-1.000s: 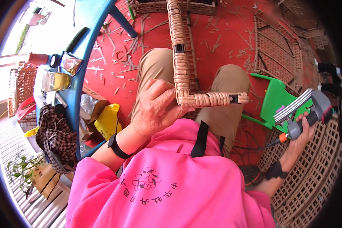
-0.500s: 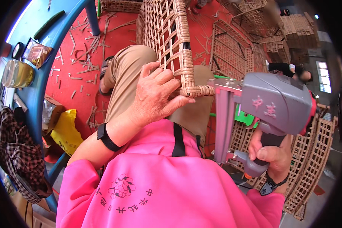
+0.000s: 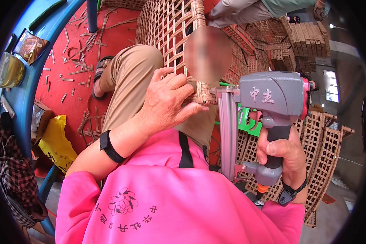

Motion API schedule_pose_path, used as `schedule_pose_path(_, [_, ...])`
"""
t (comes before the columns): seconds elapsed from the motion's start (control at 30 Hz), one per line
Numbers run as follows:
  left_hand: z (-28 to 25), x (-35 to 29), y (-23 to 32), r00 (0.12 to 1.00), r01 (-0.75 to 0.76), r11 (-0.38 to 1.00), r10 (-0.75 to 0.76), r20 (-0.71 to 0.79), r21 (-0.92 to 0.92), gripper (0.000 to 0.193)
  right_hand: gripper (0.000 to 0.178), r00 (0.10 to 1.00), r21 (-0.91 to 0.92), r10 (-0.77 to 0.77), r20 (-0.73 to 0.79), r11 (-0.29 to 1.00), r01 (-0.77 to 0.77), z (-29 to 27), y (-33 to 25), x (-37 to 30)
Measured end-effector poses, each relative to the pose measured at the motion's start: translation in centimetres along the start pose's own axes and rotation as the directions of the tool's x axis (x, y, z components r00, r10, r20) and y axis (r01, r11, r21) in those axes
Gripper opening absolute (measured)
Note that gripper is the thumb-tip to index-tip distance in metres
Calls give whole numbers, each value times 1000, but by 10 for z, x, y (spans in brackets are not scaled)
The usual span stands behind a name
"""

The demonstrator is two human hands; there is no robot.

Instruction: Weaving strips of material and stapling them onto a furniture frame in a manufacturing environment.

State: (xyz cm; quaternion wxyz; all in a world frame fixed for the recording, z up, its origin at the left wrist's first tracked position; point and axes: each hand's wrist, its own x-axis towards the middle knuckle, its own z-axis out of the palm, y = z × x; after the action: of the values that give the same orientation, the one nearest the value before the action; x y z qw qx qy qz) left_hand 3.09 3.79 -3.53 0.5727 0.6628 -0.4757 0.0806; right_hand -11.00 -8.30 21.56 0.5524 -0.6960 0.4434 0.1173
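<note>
My left hand (image 3: 168,97) is closed on the lower corner of a woven rattan panel (image 3: 162,30), fingers over its edge and thumb along the bottom rim. The panel stands tilted in front of my knees; a blurred patch covers part of its right side. My right hand (image 3: 286,154) is wrapped round the handle of a grey pneumatic nail gun (image 3: 272,95), held upright with its air fitting at the bottom. The gun's nose is up against the panel's wrapped corner, just right of my left thumb; whether it touches is unclear.
At left, a blue table (image 3: 42,55) bears a lidded jar (image 3: 10,71) and a checked cloth (image 3: 14,171). Rattan offcuts litter the red floor (image 3: 75,67). A yellow bag (image 3: 59,144) lies beside the table. Woven panels (image 3: 319,150) stand at right. Another person (image 3: 248,10) is at the far side.
The nail gun in my right hand has moved left and turned more upright, closer to the panel's corner. Another person has come into view at the top. My left hand keeps its hold.
</note>
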Motion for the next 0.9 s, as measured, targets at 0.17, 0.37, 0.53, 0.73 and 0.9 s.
schedule_pose_path(0.17, [-3, 0, 2, 1000, 2, 1000, -2, -9, -14, 41, 67, 999, -4, -9, 33, 1000, 9, 0, -4, 2])
schedule_pose_path(0.37, [2, 2, -2, 997, 74, 996, -73, 20, -42, 40, 70, 999, -16, 1, 34, 1000, 0, -4, -9, 11])
schedule_pose_path(0.53, [-5, 7, -3, 998, 60, 998, -60, 1, 7, 42, 54, 997, -18, -50, 60, 999, 51, 1, -19, 14])
schedule_pose_path(0.73, [2, 3, -7, 999, -34, 999, 34, 0, 20, 32, 23, 986, -70, -58, 157, 995, 69, -9, -6, 3])
schedule_pose_path(0.9, [-16, -6, 21, 996, 14, 1000, -15, 83, 19, 35, 33, 948, -37, -177, 264, 980, 194, -13, 29, -3])
